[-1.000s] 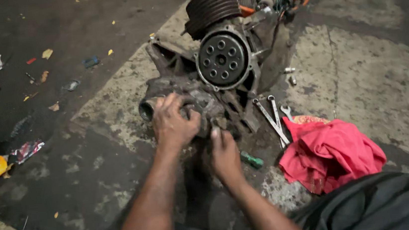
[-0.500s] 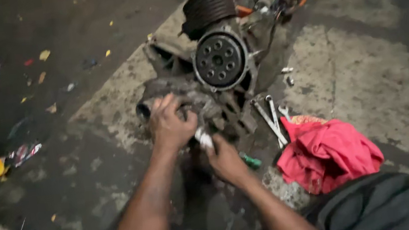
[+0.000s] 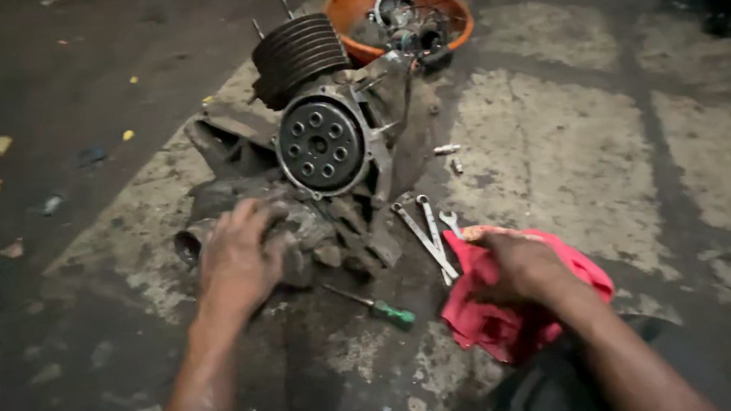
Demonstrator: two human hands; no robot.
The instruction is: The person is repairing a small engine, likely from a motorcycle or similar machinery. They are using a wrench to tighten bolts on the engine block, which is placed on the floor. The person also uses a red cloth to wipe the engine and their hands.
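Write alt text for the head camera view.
A person's left hand rests on a grimy grey metal engine block on the stained concrete floor, while the right hand presses on a crumpled red cloth. Silver wrenches and a green-handled screwdriver lie between them.

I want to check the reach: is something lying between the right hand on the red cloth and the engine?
Yes. Three wrenches lie on the floor between the right hand on the red cloth and the engine.

Dim, oil-stained concrete floor (image 3: 575, 150) of cracked slabs, littered with scraps
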